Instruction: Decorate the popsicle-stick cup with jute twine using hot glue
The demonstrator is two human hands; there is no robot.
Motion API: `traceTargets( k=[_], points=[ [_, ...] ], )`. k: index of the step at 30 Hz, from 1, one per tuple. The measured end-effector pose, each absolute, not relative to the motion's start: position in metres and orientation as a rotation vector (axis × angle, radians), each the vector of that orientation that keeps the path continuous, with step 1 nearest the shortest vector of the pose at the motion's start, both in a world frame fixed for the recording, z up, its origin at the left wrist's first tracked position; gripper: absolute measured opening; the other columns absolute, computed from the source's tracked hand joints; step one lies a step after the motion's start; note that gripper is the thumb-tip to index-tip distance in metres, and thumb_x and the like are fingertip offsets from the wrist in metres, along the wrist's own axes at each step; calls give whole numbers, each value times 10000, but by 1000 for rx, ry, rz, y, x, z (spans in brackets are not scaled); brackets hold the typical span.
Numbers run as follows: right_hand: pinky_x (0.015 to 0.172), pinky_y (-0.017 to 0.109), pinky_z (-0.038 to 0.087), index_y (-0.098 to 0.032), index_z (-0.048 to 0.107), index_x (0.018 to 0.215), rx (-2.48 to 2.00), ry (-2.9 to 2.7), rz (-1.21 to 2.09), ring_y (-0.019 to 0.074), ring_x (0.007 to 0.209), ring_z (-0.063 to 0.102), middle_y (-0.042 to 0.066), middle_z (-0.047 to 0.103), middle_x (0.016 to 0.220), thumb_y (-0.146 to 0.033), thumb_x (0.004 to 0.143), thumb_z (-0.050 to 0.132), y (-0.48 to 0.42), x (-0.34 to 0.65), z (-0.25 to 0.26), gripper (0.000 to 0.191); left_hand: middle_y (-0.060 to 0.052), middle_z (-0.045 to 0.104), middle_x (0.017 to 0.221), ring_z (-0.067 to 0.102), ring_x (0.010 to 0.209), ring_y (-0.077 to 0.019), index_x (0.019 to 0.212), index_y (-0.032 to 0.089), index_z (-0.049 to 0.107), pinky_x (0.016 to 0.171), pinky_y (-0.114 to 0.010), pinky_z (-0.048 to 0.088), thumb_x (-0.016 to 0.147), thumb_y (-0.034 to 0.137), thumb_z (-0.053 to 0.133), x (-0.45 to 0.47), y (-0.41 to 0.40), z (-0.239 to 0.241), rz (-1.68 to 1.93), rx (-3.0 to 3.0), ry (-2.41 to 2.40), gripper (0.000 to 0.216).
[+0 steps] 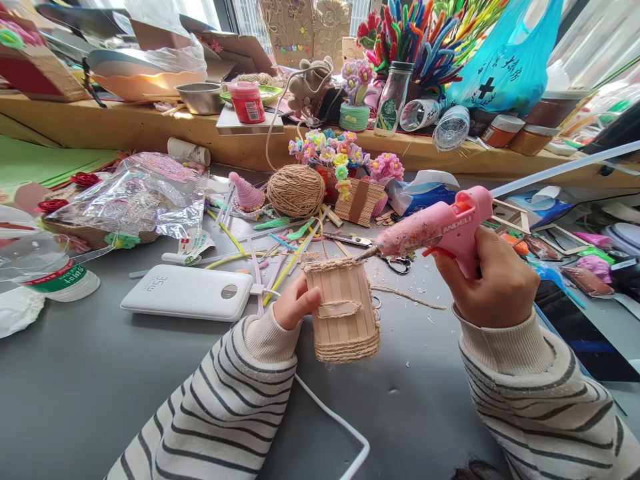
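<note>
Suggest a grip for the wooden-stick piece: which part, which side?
Probably pinch the wooden-stick piece by its upper left edge, coming from the left, where the left hand holds it. The nozzle of the glue gun is at the right end of the top rim, so fingers should be clear; the flat front gives the thumb a bearing surface.

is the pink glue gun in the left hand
No, the right hand grips the pink glue gun, while the left hand holds the twine-trimmed craft-stick container.

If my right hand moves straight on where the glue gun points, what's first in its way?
Probably the slatted piece in your left hand, at its roped top edge; the glue gun has its tip about there, though depth is unclear.
</note>
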State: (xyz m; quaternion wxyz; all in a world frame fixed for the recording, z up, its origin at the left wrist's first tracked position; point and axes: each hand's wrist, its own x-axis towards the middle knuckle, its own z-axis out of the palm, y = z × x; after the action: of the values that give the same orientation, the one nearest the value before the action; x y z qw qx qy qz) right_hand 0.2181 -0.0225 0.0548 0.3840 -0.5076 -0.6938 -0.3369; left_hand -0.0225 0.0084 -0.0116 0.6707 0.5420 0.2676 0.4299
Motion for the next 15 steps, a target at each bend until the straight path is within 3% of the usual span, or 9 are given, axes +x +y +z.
traceTargets(
  k=[15],
  points=[
    [454,280,356,-185,535,871,-1283,-1758,-885,202,564,544,58,556,630,-313,793,532,-24,218,55,150,-99,622,1110,484,1134,-342,1089,169,579,911,-449,413,637,590,587,-21,6,-12,984,1192,608,618]
  ],
)
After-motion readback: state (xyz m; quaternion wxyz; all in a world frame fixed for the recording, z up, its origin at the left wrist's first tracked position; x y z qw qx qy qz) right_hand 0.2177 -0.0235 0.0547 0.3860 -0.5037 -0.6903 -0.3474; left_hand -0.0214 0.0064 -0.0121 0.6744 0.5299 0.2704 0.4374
